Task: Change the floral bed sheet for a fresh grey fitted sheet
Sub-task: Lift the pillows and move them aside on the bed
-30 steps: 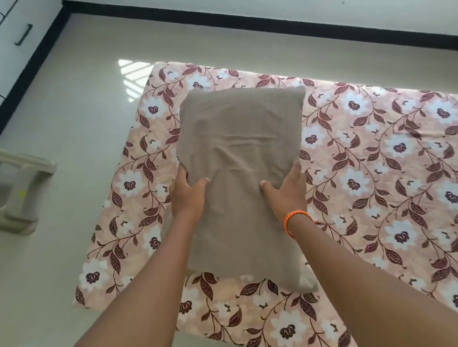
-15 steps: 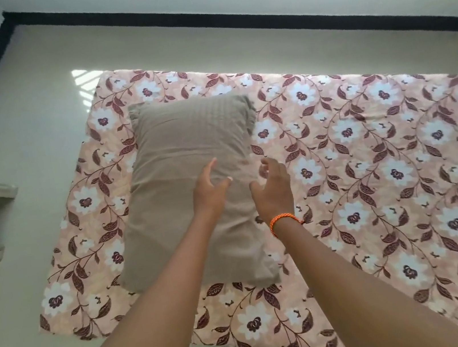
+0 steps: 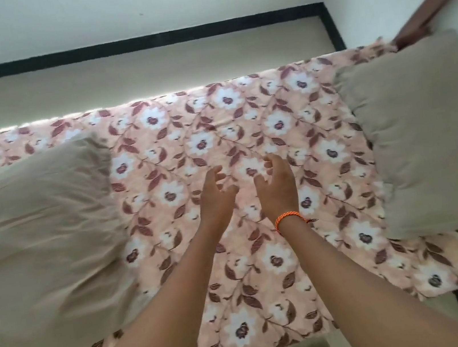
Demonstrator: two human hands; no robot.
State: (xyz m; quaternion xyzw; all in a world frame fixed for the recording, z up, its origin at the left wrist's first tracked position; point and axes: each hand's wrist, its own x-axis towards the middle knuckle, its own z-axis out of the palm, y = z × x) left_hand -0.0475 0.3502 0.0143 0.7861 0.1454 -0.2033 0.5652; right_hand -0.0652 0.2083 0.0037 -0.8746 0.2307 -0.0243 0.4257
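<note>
1. The floral bed sheet (image 3: 244, 128) lies spread flat over the mattress, reaching from the far edge by the wall to the near edge just below the person's arms. It is still on the bed; no grey fitted sheet is in view.
2. Both hands hover above the middle of the sheet, close together and holding nothing. The left hand (image 3: 216, 198) has its fingers loosely bent and spread; the right hand (image 3: 278, 185), with an orange band at the wrist, is the same, relaxed and empty.
3. Two beige pillows rest on the sheet: the left pillow (image 3: 43, 241) and the right pillow (image 3: 426, 136), well apart. To my eye both must come off before the sheet will lift.
4. The sheet looks thin, soft and light, so it should bunch and drag rather than hold any shape.
5. I would take it at a corner or along the near hem, pinching a fold, not at the flat middle.
</note>
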